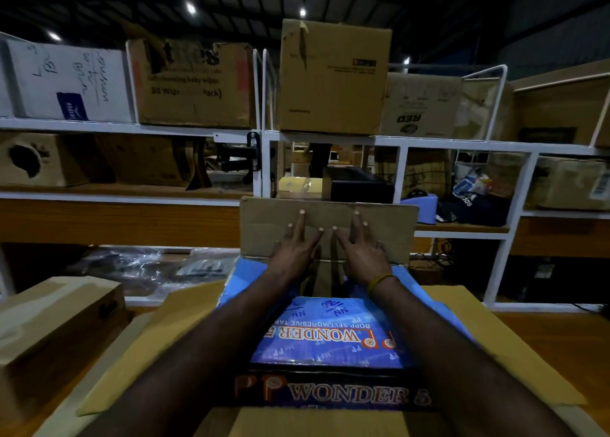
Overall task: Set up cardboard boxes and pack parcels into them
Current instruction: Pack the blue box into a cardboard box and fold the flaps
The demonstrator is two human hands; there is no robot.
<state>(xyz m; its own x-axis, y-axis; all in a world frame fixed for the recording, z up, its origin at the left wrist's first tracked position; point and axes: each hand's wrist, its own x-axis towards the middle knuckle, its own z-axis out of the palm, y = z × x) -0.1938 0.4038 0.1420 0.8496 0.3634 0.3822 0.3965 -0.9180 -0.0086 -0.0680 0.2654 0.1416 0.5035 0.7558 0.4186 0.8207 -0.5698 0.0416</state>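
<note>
- Head view: a blue "PP Wonder" tape carton (pixel 326 334) lies on the counter (pixel 544 334), unsealed.
- Left hand (pixel 293 248) and right hand (pixel 363 248), fingers spread flat, press its upright far flap (pixel 389 228); closing and packing remain, I judge.

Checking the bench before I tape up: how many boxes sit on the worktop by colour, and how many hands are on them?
Blue printed box: 1
Plain brown box, at the left: 1
Hands, left hand and right hand, both flat on the blue box's upright far flap: 2
Total: 4
</note>
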